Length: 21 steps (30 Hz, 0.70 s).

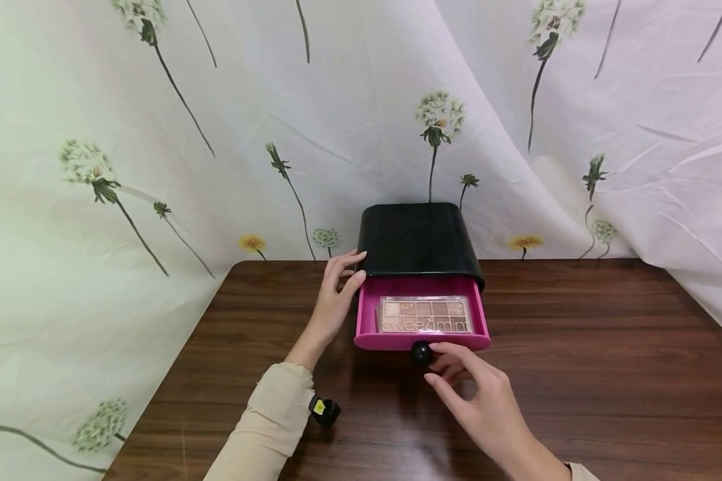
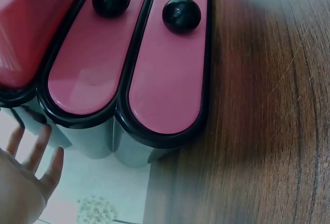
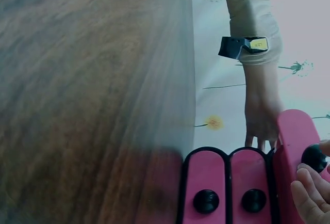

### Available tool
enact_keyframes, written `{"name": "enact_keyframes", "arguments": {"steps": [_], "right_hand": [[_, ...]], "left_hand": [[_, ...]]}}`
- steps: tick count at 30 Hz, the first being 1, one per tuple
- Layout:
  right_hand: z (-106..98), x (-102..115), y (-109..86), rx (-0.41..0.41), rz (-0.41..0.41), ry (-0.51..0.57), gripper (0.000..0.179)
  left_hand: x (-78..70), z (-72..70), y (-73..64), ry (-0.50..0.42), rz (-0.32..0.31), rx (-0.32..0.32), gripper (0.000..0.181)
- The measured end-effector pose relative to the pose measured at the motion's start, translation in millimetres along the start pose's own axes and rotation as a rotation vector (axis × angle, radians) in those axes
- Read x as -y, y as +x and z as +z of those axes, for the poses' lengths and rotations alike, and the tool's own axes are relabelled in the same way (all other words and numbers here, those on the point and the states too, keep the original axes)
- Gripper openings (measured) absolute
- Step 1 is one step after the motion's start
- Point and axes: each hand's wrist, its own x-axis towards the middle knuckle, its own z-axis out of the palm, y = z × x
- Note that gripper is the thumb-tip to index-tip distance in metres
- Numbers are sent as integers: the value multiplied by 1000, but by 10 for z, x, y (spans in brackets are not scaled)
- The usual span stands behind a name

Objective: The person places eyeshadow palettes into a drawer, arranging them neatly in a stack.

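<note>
A black drawer chest (image 1: 418,237) with pink drawer fronts stands at the back of the table. Its top drawer (image 1: 422,342) is pulled out. Inside lies a clear-lidded eyeshadow palette (image 1: 424,315) with pans in beige and brown tones; something beneath it barely shows. My left hand (image 1: 335,294) rests against the chest's left side, fingers extended; the left wrist view shows these fingers (image 2: 36,154) spread. At the drawer's round black knob (image 1: 421,353), my right hand (image 1: 484,394) has its curled fingers (image 3: 308,180) against the knob; the thumb sits slightly below it.
Two lower drawers (image 2: 167,79) are closed, each with a black ball knob (image 2: 181,15). The dark wood-grain table (image 1: 608,374) spreads around the chest. Behind hangs a white curtain (image 1: 367,133) printed with dandelions. A small black device (image 1: 325,411) sits on the left sleeve.
</note>
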Motion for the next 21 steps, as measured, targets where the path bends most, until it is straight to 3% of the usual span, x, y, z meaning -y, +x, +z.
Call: {"name": "enact_keyframes", "arguments": {"steps": [3, 10, 21], "right_hand": [[26, -35, -6, 5, 10, 6, 44], [88, -92, 33, -29, -65, 8, 49], [118, -91, 67, -37, -55, -26, 50]], "left_hand": [[23, 6, 5, 8, 0, -4, 41], [401, 20, 121, -3, 7, -11, 42], [404, 26, 113, -4, 31, -26, 40]]}}
